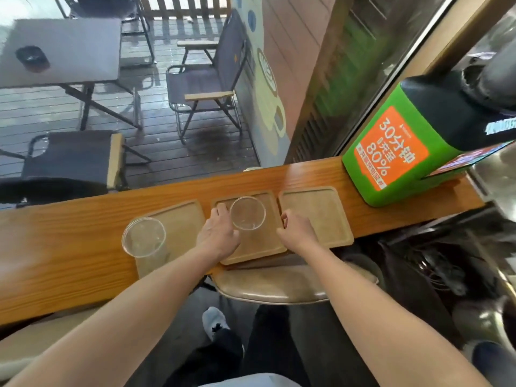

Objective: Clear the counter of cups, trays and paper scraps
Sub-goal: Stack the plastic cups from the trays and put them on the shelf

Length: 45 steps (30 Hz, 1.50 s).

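Note:
Three brown trays lie side by side on the wooden counter (pixel 69 247). A clear plastic cup (pixel 248 213) stands on the middle tray (pixel 257 247), and my left hand (pixel 219 233) wraps around its left side. My right hand (pixel 297 231) rests over the gap between the middle tray and the right tray (pixel 318 213), fingers curled at the tray edge; whether it grips the edge is unclear. A second clear cup (pixel 144 237) stands on the left tray (pixel 184 222), apart from both hands.
A green and black box with an orange label (pixel 396 146) sits on the counter's right end. A brown stool seat (pixel 279 286) is below the counter's near edge. Beyond the window are a table and folding chairs (pixel 206 88).

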Each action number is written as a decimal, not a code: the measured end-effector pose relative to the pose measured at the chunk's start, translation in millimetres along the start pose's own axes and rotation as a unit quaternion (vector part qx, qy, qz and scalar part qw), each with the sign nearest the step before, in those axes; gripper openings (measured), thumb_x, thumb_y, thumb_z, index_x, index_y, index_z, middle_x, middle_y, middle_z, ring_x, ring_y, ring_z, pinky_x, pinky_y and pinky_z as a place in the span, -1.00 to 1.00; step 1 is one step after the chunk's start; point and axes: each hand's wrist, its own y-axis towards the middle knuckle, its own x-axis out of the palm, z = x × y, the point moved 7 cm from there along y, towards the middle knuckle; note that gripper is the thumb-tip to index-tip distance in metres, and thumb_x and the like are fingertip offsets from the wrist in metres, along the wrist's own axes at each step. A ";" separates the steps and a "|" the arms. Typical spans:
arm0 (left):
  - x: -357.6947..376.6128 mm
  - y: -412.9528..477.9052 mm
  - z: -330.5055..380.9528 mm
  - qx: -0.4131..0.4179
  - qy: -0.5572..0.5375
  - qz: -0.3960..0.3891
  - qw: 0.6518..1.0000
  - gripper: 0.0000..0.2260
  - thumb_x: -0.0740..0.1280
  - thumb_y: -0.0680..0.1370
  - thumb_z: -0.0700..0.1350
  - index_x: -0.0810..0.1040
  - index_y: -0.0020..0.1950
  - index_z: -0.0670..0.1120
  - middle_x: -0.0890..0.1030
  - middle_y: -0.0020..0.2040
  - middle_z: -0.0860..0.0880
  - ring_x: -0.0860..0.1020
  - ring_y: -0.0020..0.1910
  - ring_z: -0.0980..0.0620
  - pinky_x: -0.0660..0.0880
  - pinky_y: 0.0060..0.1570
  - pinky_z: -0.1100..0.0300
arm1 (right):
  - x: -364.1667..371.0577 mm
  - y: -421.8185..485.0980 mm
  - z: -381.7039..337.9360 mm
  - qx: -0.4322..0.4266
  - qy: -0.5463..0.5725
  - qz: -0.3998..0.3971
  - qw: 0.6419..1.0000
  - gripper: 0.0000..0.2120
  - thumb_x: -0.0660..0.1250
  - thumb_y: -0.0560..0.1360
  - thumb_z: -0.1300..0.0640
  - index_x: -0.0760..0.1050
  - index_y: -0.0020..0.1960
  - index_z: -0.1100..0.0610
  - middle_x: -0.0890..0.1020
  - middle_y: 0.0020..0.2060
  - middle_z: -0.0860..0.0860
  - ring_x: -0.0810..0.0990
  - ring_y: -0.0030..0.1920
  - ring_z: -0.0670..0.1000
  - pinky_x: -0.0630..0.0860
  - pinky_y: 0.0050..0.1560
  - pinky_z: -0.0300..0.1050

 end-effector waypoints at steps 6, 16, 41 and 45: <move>23.8 12.6 -5.8 -0.055 -0.031 -0.015 0.998 -0.39 0.31 0.51 -0.12 0.05 0.46 -0.03 0.36 0.34 -0.18 0.49 0.19 -0.24 0.45 0.10 -0.08 | 25.4 22.4 9.2 0.009 0.028 -0.050 0.998 -0.33 0.37 0.48 0.15 0.21 0.53 0.10 0.46 0.34 0.13 0.47 0.30 0.15 0.49 0.25 0.07; 35.4 37.3 -20.8 -0.111 -0.183 -0.038 0.976 -0.14 0.59 0.31 -0.11 0.15 0.45 0.18 0.38 0.37 -0.10 0.43 0.29 -0.13 0.44 0.20 -0.04 | 36.7 55.6 -15.4 -0.059 0.092 -0.144 0.983 -0.03 0.55 0.40 0.08 0.01 0.60 -0.01 0.38 0.45 0.10 0.36 0.43 0.15 0.38 0.28 -0.01; -87.2 16.0 -25.8 0.034 -0.233 -0.017 0.972 -0.41 0.51 0.38 -0.10 0.39 0.36 0.09 0.56 0.08 0.04 0.60 -0.04 -0.01 0.56 -0.23 0.17 | -11.0 -2.6 -136.3 -0.171 0.085 -0.050 0.980 -0.29 0.55 0.36 0.04 0.32 0.41 -0.02 0.56 0.09 -0.13 0.53 0.16 -0.04 0.45 -0.04 -0.24; -121.8 1.8 -41.0 0.045 -0.232 0.025 0.971 -0.40 0.50 0.41 -0.08 0.37 0.41 0.08 0.55 0.07 0.08 0.59 -0.07 0.04 0.52 -0.31 0.24 | -10.1 -17.1 -173.0 -0.199 0.078 -0.045 0.976 -0.30 0.53 0.38 0.05 0.29 0.44 -0.01 0.51 -0.01 -0.16 0.51 0.06 -0.08 0.39 -0.08 -0.25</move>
